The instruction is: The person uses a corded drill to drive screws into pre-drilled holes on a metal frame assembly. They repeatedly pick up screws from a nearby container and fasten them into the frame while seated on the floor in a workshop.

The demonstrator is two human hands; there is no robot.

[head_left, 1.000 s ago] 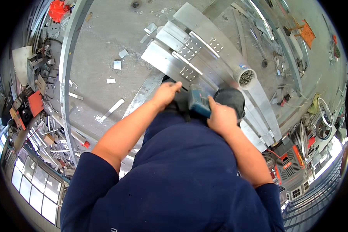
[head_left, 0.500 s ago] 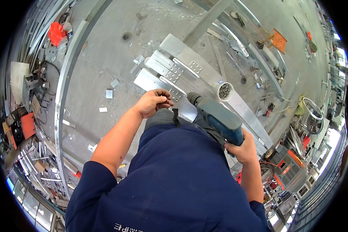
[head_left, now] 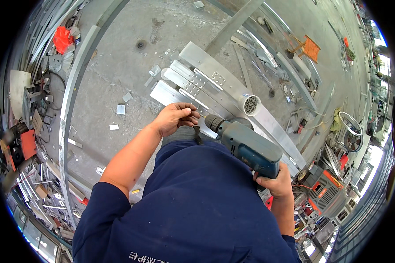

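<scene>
My right hand [head_left: 276,182] is wrapped round the grip of a blue-green power drill [head_left: 252,147]. The drill's dark chuck [head_left: 213,123] points up and left, with the short bit right beside the fingertips of my left hand [head_left: 175,117]. Those fingers are curled into a pinch; whatever they hold is too small to name. Beyond my hands lie long silvery metal plates [head_left: 241,87], some with rows of holes. A round white tub [head_left: 258,110] on the plates is full of small metal screws [head_left: 250,105].
A long metal beam [head_left: 68,105] runs down the left side. Metal offcuts [head_left: 120,109] are scattered over the concrete floor. To the far right are an orange stool [head_left: 311,48] and an orange-and-grey machine [head_left: 327,193]; a red bag [head_left: 62,40] lies at upper left.
The drill has swung left and closer to my body, bringing its bit to my left fingertips. My left hand stays pinched in nearly the same place.
</scene>
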